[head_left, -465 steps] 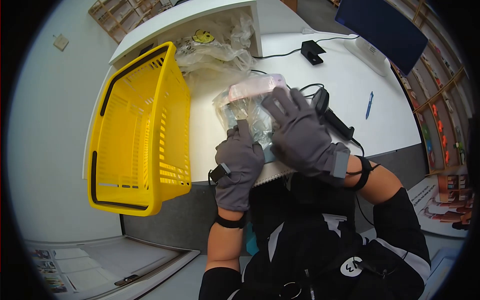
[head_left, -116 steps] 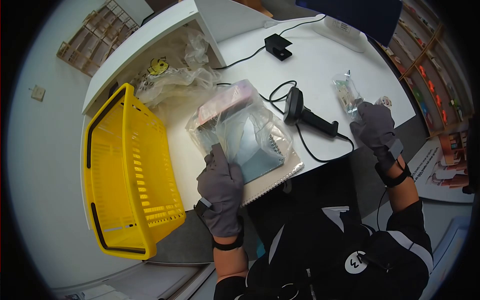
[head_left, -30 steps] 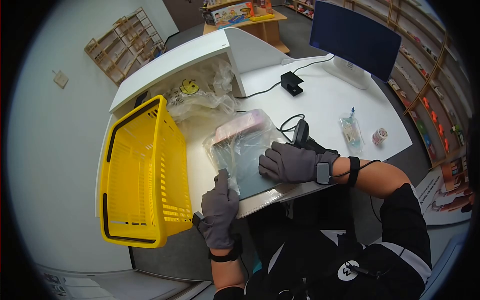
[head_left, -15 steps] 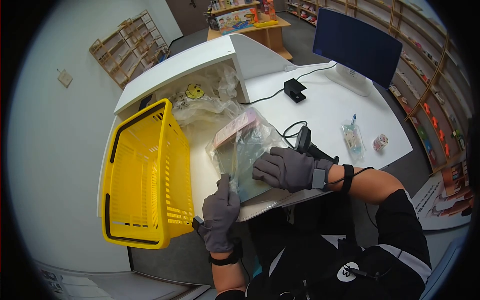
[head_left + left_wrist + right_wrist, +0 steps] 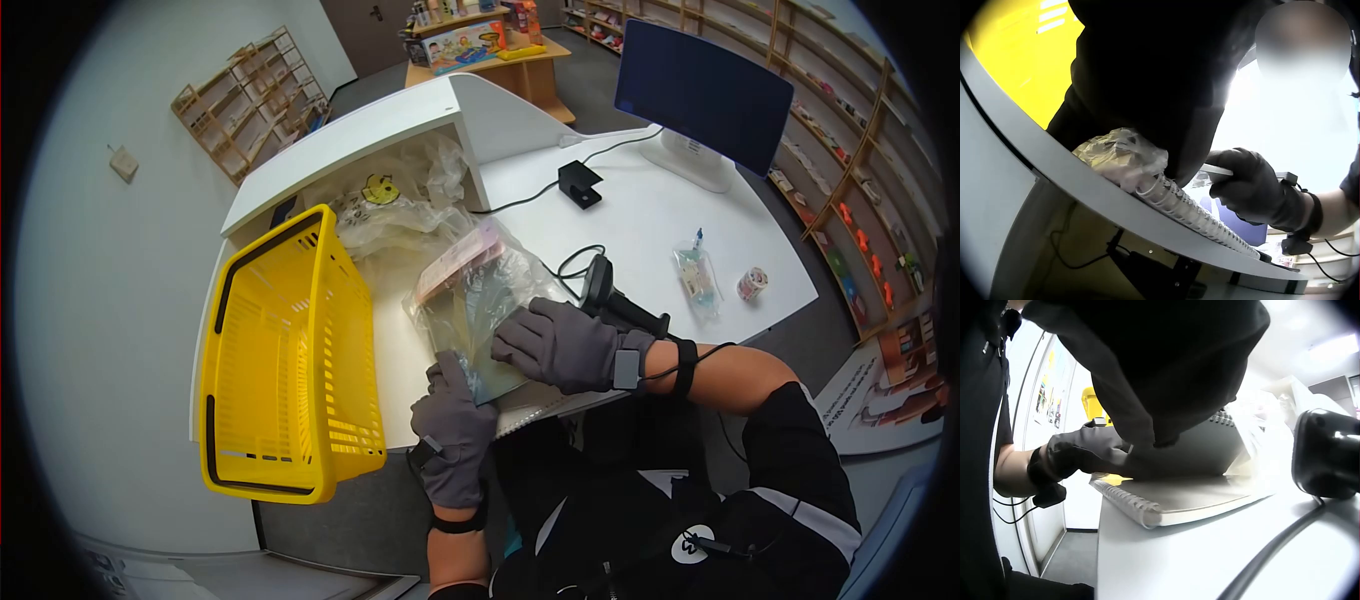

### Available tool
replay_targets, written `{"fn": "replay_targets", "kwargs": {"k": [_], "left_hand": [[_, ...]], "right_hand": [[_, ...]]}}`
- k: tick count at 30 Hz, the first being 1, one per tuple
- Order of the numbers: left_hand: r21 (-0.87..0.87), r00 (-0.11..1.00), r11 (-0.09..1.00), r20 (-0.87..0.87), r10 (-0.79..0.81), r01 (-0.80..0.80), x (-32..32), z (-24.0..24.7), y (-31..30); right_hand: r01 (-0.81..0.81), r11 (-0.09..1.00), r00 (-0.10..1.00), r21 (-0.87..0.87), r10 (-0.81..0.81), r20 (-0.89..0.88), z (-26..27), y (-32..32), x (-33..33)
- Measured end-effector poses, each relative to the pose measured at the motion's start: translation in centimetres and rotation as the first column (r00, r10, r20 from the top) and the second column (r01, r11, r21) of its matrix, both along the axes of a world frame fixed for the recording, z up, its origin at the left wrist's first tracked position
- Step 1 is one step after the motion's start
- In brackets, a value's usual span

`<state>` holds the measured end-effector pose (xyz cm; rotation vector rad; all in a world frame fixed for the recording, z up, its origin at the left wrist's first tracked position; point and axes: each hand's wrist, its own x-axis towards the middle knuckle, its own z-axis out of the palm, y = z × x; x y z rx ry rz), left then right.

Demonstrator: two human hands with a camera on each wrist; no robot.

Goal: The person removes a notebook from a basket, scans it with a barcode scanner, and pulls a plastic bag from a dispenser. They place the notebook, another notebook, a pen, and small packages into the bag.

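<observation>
A clear plastic bag [image 5: 482, 300] holds a pink item [image 5: 460, 262] and a grey-blue notebook [image 5: 495, 382]. My right hand [image 5: 565, 345] grips the notebook's near right side with curled fingers; the left wrist view shows this hand [image 5: 1260, 190] pinching an edge. At the bag's near left edge, my left hand [image 5: 455, 440] pinches the bag and notebook, its fingertips partly hidden. Below lies a beige spiral notebook [image 5: 525, 412], flat along the table edge. The grey-blue notebook [image 5: 1191, 453] tilts up above the beige one [image 5: 1197, 494] in the right wrist view.
A yellow basket [image 5: 345, 400] stands left. Plastic bags [image 5: 400, 205] fill the shelf behind. A scanner [image 5: 625, 305] with its cable lies right of the bag. Farther right are a clear packet [image 5: 697, 280], a small roll [image 5: 752, 285], a black stand [image 5: 580, 185] and a monitor [image 5: 705, 95].
The right hand set the packet down by the roll and came back to the bag. Lately it has shifted slightly left, and the bagged notebook has tilted up off the beige one.
</observation>
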<state>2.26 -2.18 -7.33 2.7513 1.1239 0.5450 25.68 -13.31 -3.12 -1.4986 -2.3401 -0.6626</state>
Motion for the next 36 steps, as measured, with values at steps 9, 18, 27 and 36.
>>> {"fn": "replay_targets", "kwargs": {"k": [9, 18, 27, 36], "left_hand": [[0.062, 0.991, 0.998, -0.130, 0.014, -0.006, 0.2, 0.2, -0.2], [0.049, 0.994, 0.999, -0.106, -0.009, 0.014, 0.1, 0.4, -0.1], [0.051, 0.994, 0.998, -0.104, -0.016, 0.021, 0.1, 0.1, -0.1], [0.049, 0.992, 0.999, -0.129, -0.004, 0.011, 0.1, 0.2, -0.1]], "right_hand": [[0.204, 0.979, 0.959, 0.026, -0.205, 0.194, -1.7, 0.7, -2.8], [0.284, 0.957, 0.932, 0.063, -0.291, 0.216, -2.6, 1.0, -3.2], [0.285, 0.957, 0.936, 0.047, -0.288, 0.202, -2.7, 1.0, -3.2], [0.288, 0.956, 0.933, 0.051, -0.292, 0.210, -2.6, 1.1, -3.2]]}}
